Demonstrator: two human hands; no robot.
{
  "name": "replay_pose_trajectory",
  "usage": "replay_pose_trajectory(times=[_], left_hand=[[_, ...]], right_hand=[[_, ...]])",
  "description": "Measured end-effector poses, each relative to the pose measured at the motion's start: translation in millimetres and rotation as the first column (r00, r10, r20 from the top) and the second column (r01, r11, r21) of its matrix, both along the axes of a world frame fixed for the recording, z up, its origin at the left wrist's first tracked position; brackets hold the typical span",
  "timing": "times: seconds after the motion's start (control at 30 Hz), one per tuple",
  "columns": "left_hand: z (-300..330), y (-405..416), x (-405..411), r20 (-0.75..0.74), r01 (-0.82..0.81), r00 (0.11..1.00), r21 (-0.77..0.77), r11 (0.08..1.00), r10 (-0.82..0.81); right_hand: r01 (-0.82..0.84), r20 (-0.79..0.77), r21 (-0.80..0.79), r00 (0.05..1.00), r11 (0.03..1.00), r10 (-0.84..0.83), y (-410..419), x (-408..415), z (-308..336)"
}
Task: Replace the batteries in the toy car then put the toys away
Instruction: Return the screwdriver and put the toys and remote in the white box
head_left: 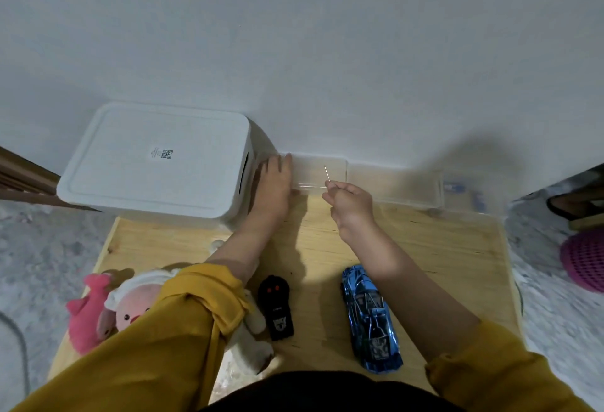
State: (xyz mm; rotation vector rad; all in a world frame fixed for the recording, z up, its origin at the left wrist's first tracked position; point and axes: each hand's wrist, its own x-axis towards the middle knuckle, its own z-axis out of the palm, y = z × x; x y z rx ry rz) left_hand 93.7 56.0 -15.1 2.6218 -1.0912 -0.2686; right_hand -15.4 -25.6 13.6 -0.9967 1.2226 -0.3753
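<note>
Right hand [351,205] at about one o'clock of the wooden board, pinching a thin metal screwdriver [327,173] by its lower end, shaft tilted up over a clear plastic box [318,176] against the white wall. Left hand [273,189] at twelve o'clock, fingers straight and pressed flat on that clear box beside the white lidded plastic storage bin [157,159] at ten o'clock. Glossy blue toy car [371,316] lying at five o'clock on the pale wooden board [441,258], apart from both hands, under the right forearm. Black remote control with red buttons [275,307] at six o'clock, just left of the car. Pink plush toys [108,307] at eight o'clock, partly under the mustard sleeve. A second clear box [408,186] at two o'clock, with small blue items beyond, too blurred to name. Likely just fetching the tool, battery swap not yet begun. Risks: slender tool slipping from so light a pinch; forearm sweeping the car off the board; tiny screws lost on the speckled floor
</note>
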Motion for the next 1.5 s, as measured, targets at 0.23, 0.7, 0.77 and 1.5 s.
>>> replay_pose_trajectory(times=[0.23, 0.7, 0.77, 1.5], left_hand=[[-2, -2, -8, 0.226, -0.015, 0.974, -0.057, 0.998, 0.027], [-10, 9, -11, 0.151, 0.052, 0.988, -0.201, 0.978, -0.021], [-13, 10, -12, 0.156, 0.043, 0.988, -0.217, 0.975, -0.008], [-22, 7, -15, 0.205, 0.032, 0.978, -0.290, 0.956, 0.029]], right_hand=[[-0.060, 0.098, -0.172, 0.992, 0.983, 0.077, -9, -8, 18], [-0.221, 0.081, -0.597, 0.940, 0.771, 0.332, -23, -14, 8], [-0.235, 0.038, -0.649, 0.940, 0.724, 0.338, -22, -12, 2], [-0.307, -0.262, -0.939, 0.931, 0.157, 0.253, -32, -10, -25]])
